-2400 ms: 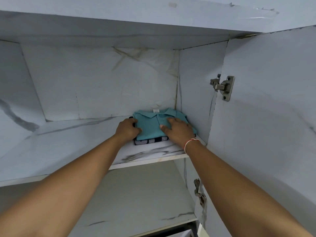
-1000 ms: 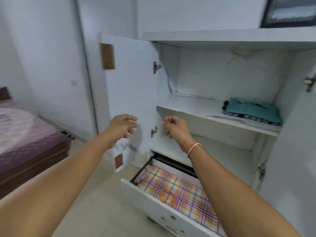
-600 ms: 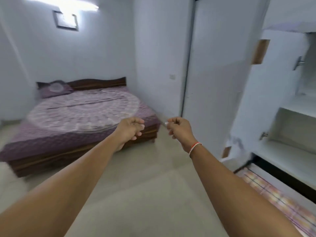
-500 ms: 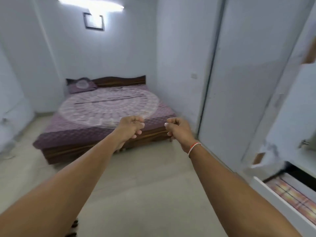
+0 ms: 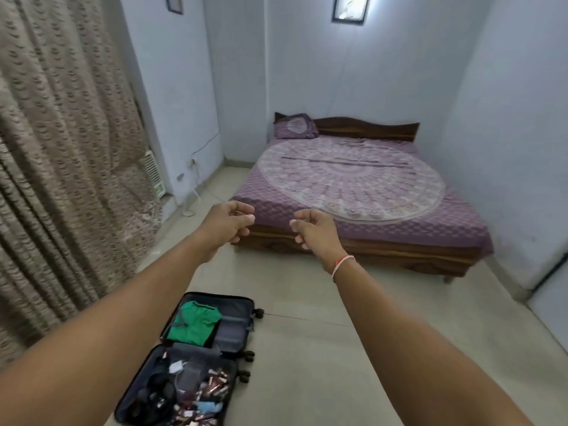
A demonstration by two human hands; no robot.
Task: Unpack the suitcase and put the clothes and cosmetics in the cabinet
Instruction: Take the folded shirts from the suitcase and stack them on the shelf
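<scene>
Both hands, the left hand point(image 5: 226, 224) and the right hand point(image 5: 316, 230), hang loosely curled and empty in the middle of the frame, above the open suitcase point(image 5: 233, 327) at the bottom.

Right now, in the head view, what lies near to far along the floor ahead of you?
Cosmetics-filled near half of the open black suitcase → folded green garment in its far half → bare beige tiled floor → wooden bed with purple patterned bedspread.
</scene>
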